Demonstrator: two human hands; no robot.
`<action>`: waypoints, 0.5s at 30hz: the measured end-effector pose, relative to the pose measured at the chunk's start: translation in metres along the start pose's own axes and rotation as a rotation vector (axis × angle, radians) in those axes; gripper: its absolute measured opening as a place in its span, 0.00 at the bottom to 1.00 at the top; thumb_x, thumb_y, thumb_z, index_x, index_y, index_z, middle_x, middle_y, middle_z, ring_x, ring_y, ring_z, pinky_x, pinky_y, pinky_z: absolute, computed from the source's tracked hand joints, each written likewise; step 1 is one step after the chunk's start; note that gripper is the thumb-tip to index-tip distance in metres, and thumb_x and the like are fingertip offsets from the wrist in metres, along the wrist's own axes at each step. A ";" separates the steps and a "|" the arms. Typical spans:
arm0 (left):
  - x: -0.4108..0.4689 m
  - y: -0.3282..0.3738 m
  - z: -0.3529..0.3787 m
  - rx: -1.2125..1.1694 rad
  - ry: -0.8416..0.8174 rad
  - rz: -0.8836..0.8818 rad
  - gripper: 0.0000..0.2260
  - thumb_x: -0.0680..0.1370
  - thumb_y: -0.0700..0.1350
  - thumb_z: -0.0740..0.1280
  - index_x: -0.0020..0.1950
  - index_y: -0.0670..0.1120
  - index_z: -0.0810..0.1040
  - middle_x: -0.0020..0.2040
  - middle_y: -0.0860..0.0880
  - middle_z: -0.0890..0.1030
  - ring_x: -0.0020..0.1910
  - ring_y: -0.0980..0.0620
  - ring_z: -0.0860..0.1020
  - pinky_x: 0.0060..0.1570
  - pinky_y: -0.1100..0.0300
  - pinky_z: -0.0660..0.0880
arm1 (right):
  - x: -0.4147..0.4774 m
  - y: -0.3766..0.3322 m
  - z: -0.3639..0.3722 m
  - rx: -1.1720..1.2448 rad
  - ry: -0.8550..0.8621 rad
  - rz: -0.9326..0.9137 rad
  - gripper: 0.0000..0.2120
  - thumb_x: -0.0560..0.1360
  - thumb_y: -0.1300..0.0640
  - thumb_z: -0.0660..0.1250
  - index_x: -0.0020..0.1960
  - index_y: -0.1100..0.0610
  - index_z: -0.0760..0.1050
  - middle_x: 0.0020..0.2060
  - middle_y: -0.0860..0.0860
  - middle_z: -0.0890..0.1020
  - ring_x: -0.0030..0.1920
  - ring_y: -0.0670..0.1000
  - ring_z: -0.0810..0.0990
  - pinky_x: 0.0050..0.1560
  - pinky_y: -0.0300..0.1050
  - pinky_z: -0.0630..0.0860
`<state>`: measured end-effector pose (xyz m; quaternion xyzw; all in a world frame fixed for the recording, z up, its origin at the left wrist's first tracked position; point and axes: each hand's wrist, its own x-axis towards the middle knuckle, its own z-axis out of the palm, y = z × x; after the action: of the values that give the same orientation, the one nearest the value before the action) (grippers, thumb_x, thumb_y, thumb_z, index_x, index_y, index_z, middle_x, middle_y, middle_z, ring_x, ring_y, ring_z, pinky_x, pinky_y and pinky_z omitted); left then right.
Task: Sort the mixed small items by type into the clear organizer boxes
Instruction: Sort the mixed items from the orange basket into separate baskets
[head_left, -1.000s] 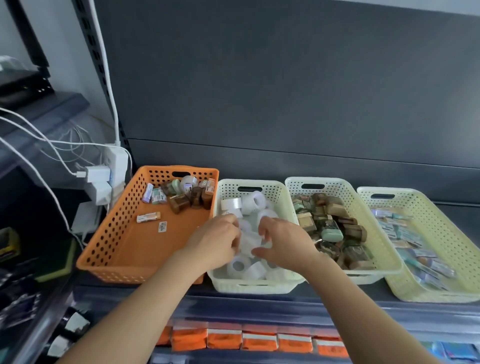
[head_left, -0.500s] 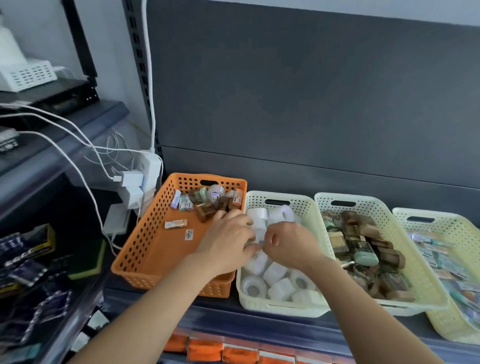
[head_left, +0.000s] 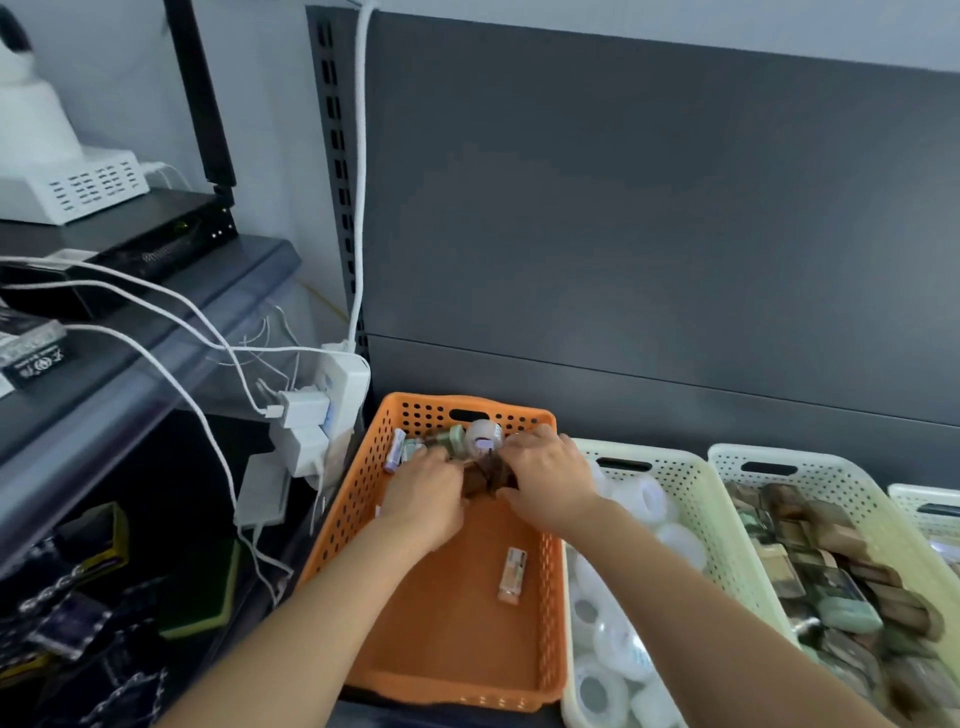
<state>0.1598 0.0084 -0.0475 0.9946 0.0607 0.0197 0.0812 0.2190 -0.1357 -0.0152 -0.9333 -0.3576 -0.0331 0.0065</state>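
One brown packet (head_left: 483, 478) sits at the far end of the orange basket (head_left: 353, 499), by a heap of mixed items (head_left: 452, 441). The right hand (head_left: 550, 483) curls its fingers round it. The left hand (head_left: 421, 493) touches it, but blur makes it impossible to tell whether its fingers grip. A small pack (head_left: 513, 574) lies alone on the basket floor. To the right, a cream basket (head_left: 649, 453) holds white tape rolls (head_left: 644, 499).

Brown items (head_left: 485, 479) between left hand (head_left: 423, 499) and right hand (head_left: 550, 486) smeared by motion, fingertips hidden, hold can't be told; well right of the grip, outermost cream basket (head_left: 930, 493) cut by frame edge; small pack (head_left: 513, 574) nearside of grip, label unreadable.
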 end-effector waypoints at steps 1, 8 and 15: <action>0.004 -0.003 0.004 -0.004 -0.007 0.002 0.19 0.77 0.50 0.66 0.67 0.45 0.74 0.64 0.48 0.73 0.64 0.48 0.70 0.62 0.55 0.71 | 0.006 -0.002 0.004 -0.025 -0.015 0.007 0.19 0.74 0.47 0.66 0.62 0.53 0.73 0.61 0.50 0.75 0.63 0.54 0.67 0.63 0.48 0.64; 0.020 -0.012 0.018 -0.066 0.001 0.025 0.19 0.75 0.51 0.69 0.64 0.45 0.75 0.59 0.47 0.77 0.59 0.47 0.75 0.59 0.53 0.74 | 0.024 -0.008 0.013 -0.078 -0.022 0.029 0.15 0.74 0.55 0.66 0.61 0.53 0.74 0.58 0.51 0.76 0.61 0.54 0.69 0.60 0.47 0.66; 0.019 -0.011 0.010 -0.254 -0.037 -0.011 0.11 0.75 0.46 0.67 0.57 0.48 0.79 0.56 0.48 0.78 0.52 0.48 0.78 0.51 0.53 0.76 | 0.018 -0.011 0.008 -0.028 -0.075 0.011 0.15 0.73 0.56 0.66 0.60 0.54 0.74 0.56 0.54 0.74 0.59 0.56 0.71 0.58 0.48 0.69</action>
<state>0.1783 0.0200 -0.0589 0.9762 0.0619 0.0087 0.2075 0.2255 -0.1158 -0.0219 -0.9359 -0.3518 -0.0032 -0.0200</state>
